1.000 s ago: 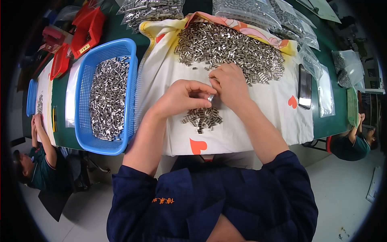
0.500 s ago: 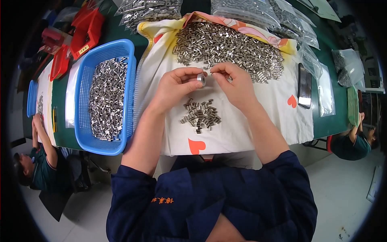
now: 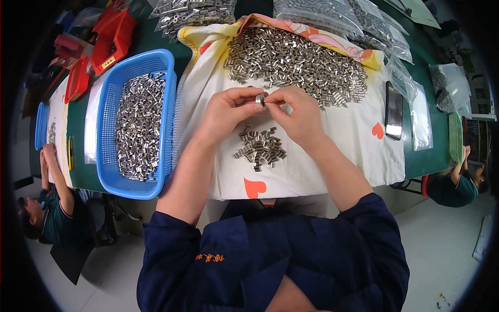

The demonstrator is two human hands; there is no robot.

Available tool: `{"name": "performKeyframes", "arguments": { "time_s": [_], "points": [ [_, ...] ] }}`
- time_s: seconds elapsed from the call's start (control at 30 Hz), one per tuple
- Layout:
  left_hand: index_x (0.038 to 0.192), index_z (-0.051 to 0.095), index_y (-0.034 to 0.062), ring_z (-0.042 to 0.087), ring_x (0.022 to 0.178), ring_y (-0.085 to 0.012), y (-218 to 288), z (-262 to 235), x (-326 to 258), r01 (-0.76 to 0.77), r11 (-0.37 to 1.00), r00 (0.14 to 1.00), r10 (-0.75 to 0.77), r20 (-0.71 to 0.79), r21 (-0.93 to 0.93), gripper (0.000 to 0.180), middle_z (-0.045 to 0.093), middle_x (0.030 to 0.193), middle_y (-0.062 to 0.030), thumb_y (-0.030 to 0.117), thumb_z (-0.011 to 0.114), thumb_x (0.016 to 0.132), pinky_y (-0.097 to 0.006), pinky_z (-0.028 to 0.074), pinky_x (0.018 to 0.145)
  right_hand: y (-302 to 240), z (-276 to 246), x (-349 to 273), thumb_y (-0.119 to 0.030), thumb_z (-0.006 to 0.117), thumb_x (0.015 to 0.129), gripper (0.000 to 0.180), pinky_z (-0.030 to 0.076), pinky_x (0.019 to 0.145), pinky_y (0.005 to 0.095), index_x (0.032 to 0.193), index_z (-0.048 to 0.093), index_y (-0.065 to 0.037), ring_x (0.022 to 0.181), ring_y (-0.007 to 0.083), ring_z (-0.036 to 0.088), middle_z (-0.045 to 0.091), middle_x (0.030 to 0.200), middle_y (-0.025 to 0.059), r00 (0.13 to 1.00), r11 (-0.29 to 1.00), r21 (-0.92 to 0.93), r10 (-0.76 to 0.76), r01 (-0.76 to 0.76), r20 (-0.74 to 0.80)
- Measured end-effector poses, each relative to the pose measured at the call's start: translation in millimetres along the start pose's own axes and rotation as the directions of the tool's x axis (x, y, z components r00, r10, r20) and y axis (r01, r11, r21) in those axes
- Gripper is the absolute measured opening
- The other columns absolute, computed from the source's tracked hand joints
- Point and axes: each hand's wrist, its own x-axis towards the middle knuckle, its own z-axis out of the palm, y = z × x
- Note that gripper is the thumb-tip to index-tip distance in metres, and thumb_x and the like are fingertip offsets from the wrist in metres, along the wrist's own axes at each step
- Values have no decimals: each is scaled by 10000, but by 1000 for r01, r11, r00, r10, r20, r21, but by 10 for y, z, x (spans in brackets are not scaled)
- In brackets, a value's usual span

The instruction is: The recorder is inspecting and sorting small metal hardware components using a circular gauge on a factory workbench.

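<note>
My left hand (image 3: 227, 112) pinches a short, round silver metal piece (image 3: 260, 99) between thumb and forefinger. Against its right face are the closed fingertips of my right hand (image 3: 297, 112); whatever they hold is hidden. Below the hands, a small heap of short silver metal cylinders (image 3: 260, 148) lies on the white cloth (image 3: 332, 171). Beyond them spreads a much larger pile of similar cylinders (image 3: 296, 60).
To the left stands a blue basket (image 3: 167, 125) full of small metal pieces. Red bins (image 3: 115, 41) are behind it. Bagged metal parts (image 3: 317, 15) line the back. A phone (image 3: 393, 112) lies on the right. Two other people sit at the far left and far right.
My right hand has moved slightly left, bringing its fingertips from beside the round metal piece to its face. My left hand stays nearly still.
</note>
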Motion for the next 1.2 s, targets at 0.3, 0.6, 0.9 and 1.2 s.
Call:
{"name": "performKeyframes", "arguments": {
  "time_s": [0.3,0.6,0.9,1.2],
  "points": [
    [1056,553,-37,583,810,-101,26,15,-16,6,999,1000,-7,25,47,307,618,911,-78,-19,614,756,-212,473,730,51,-88,6,-72,615,712,59,451,604,290,758,599,-39,684,178,568,598,737,53,988,998,-14,57,-55,145],
    [1028,583,-17,572,768,-73,78,66,-55,72,983,985,-96,140,172,293,605,845,-35,-28,627,739,-194,474,681,157,-201,164,-96,629,719,132,421,611,255,850,633,-85,680,124,526,582,764,25,939,942,101,302,-320,164],
    [1026,593,2,544,765,-51,79,42,-79,29,948,967,-107,232,318,314,590,852,-10,-53,630,719,-178,461,690,291,126,98,-141,656,645,112,393,709,324,737,613,-94,767,217,486,518,748,21,985,836,-523,-163,165,50],
    [1070,540,-21,573,871,-128,70,24,-14,7,1000,1000,-6,-14,10,325,604,963,-87,-65,580,751,-238,461,793,118,-66,52,-60,604,699,89,433,571,228,782,598,-32,633,101,557,593,717,20,965,943,228,210,-242,154]
  ]
}}
